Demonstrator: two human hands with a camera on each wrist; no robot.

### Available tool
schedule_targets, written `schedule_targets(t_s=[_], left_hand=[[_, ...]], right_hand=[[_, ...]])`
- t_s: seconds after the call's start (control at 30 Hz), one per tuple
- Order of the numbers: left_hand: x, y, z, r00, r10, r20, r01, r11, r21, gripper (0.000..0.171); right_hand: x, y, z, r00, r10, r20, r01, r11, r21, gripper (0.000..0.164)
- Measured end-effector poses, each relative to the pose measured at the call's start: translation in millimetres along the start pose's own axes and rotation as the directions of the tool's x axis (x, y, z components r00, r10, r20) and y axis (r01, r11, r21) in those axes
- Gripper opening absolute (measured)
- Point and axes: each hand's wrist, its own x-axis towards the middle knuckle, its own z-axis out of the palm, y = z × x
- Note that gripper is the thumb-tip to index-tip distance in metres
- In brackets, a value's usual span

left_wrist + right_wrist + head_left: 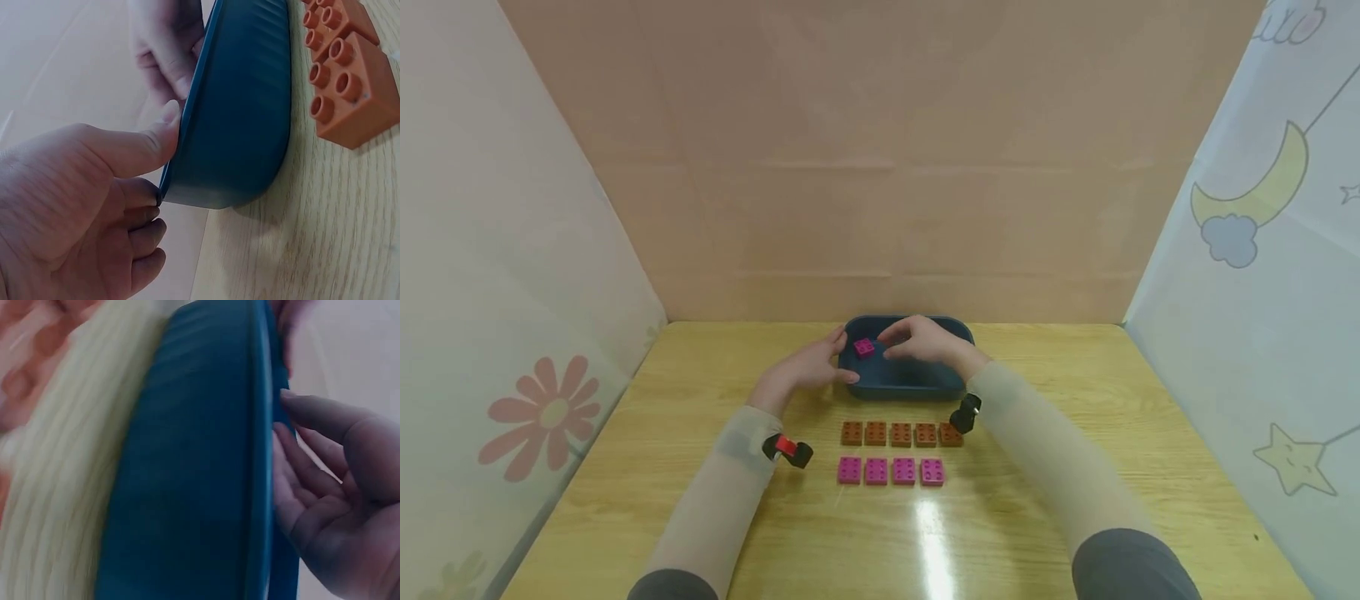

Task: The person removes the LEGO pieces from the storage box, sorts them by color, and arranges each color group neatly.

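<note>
A dark blue plastic bin [901, 392] stands at the back of the table, with one magenta toy brick [864, 347] inside near its left end. My left hand [811, 364] holds the bin's left end; in the left wrist view its thumb [140, 150] lies at the rim and the other fingers curl below. Over the inside of the bin is my right hand [922, 342], reaching in from the right. Its thumb and fingers are bent and spread apart, with nothing between them, just right of the magenta brick. In the right wrist view the bin wall [187, 456] hides the brick.
In front of the bin lies a row of several orange bricks [901, 434], and nearer to me a row of several magenta bricks [903, 472]. A tan backdrop [895, 208] rises right behind the bin. Patterned white walls flank the wooden table [737, 333].
</note>
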Motion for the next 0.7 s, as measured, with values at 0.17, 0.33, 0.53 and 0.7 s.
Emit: schedule_targets(t_s=[0.17, 0.33, 0.53, 0.7], left_hand=[[1.5, -2.7, -0.1, 1.0, 0.006, 0.008, -0.006, 1.0, 0.01, 0.095], [1.6, -1.3, 0.6, 1.0, 0.008, 0.008, -0.008, 1.0, 0.014, 0.096], [2.0, -1.4, 3.2, 1.0, 0.007, 0.002, -0.007, 1.0, 0.013, 0.097], [-0.8, 0.6, 1.2, 1.0, 0.019, 0.001, -0.019, 0.999, 0.036, 0.095]], right_hand=[[16, -2, 3, 1.0, -0.019, 0.002, 0.018, 0.99, 0.141, 0.047], [28, 3, 8, 0.999, -0.039, -0.022, 0.041, 0.993, 0.115, 0.046], [36, 11, 18, 0.999, -0.047, -0.023, 0.046, 0.999, -0.02, 0.048], [41, 14, 24, 0.999, -0.043, -0.015, 0.043, 0.998, -0.035, 0.051]])
